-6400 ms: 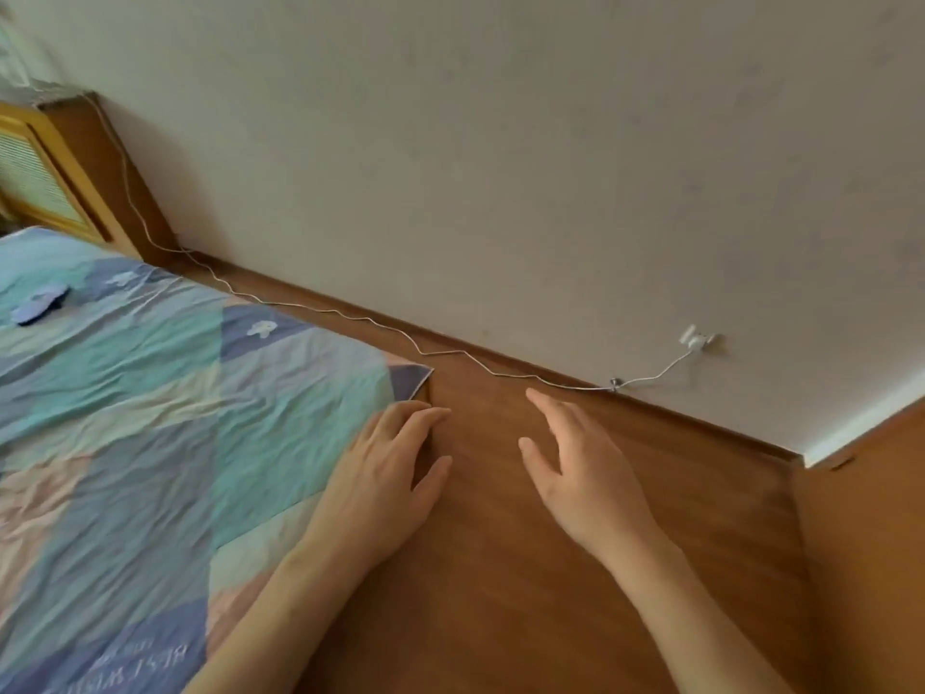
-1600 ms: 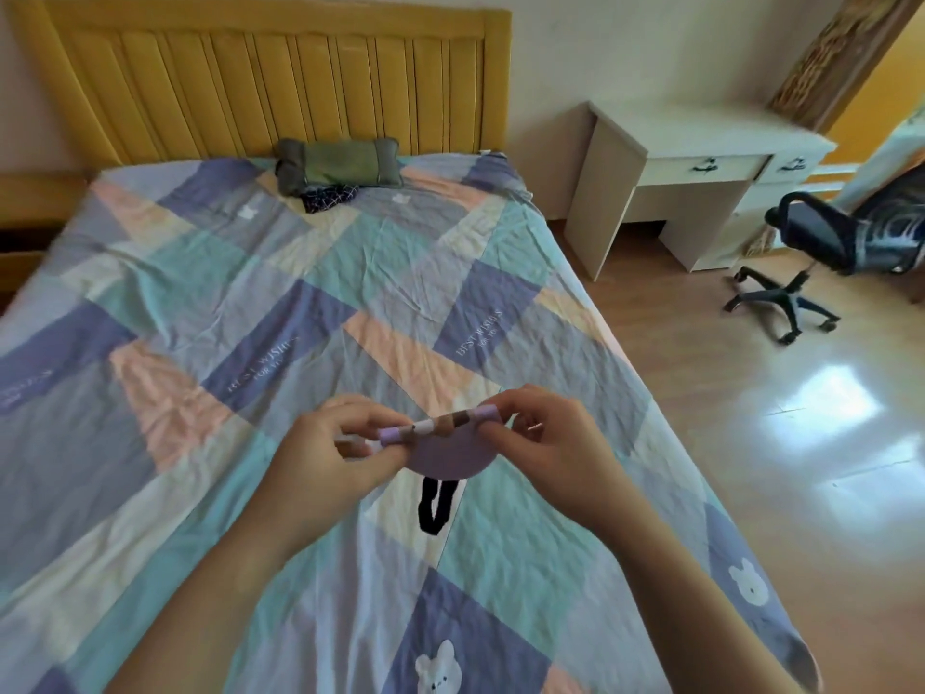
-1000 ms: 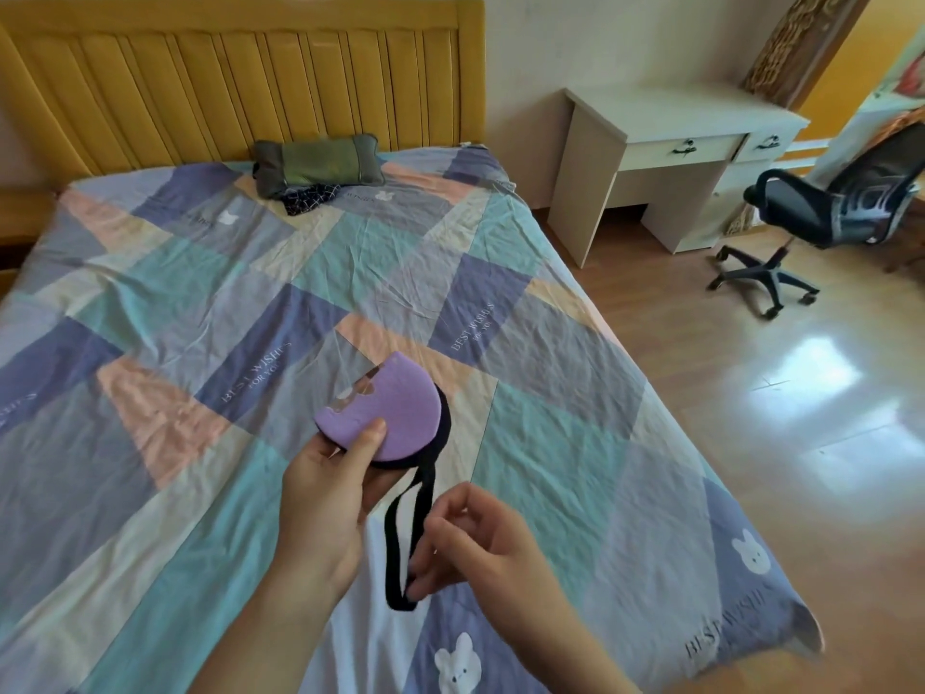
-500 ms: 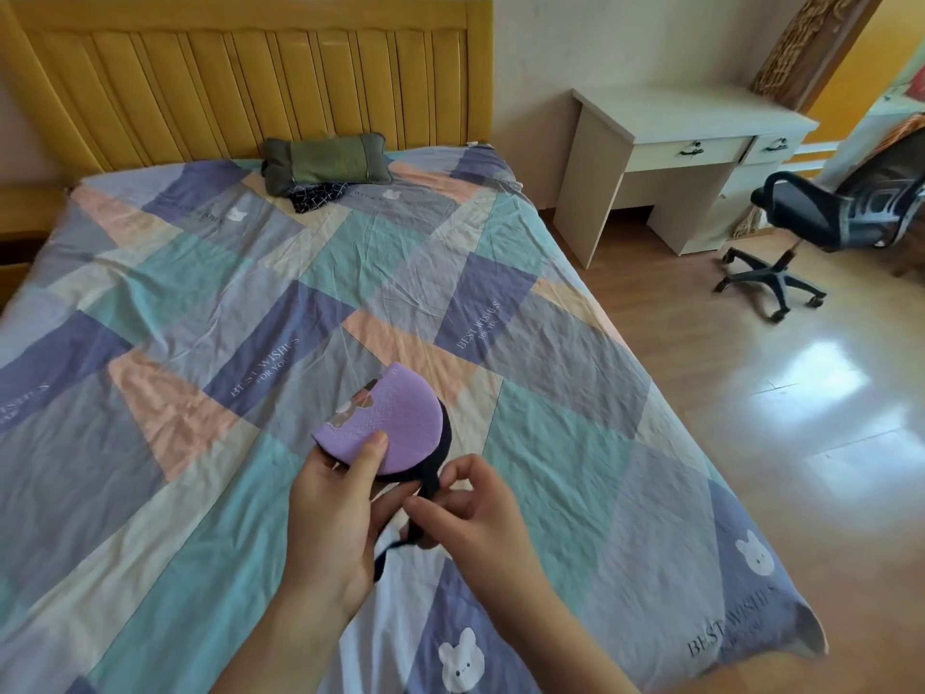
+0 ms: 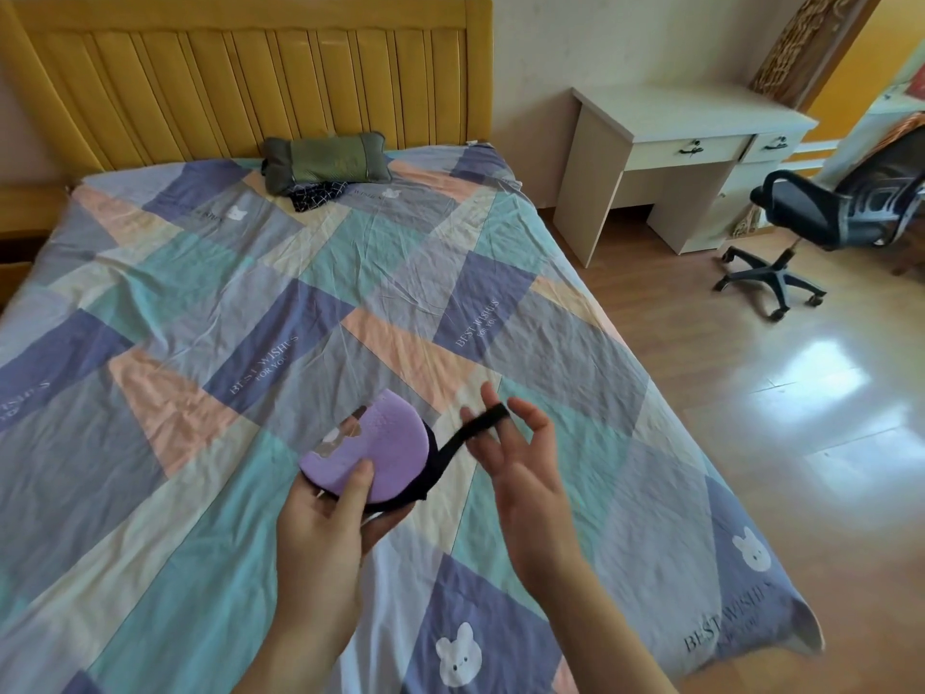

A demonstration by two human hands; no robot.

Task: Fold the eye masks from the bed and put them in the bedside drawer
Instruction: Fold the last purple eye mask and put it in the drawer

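A purple eye mask [image 5: 379,445], folded in half with a black underside, rests in my left hand [image 5: 328,523], thumb pressed on top of it. Its black elastic strap [image 5: 475,427] runs out to the right and is stretched taut over the fingers of my right hand [image 5: 520,465]. Both hands hover above the patchwork bedsheet [image 5: 250,303]. A dark patterned cloth item [image 5: 314,193] lies near the headboard, by a green pillow [image 5: 325,160]; I cannot tell if it is another mask. At the left edge a wooden bedside cabinet [image 5: 20,227] is partly visible.
A yellow wooden headboard [image 5: 250,77] stands behind the bed. To the right are a white desk [image 5: 685,117] with drawers, a black office chair [image 5: 841,217] and a shiny wooden floor [image 5: 776,418].
My right hand has pulled the black strap out to the right and upward, where it is now stretched. My left hand keeps holding the folded mask in about the same place.
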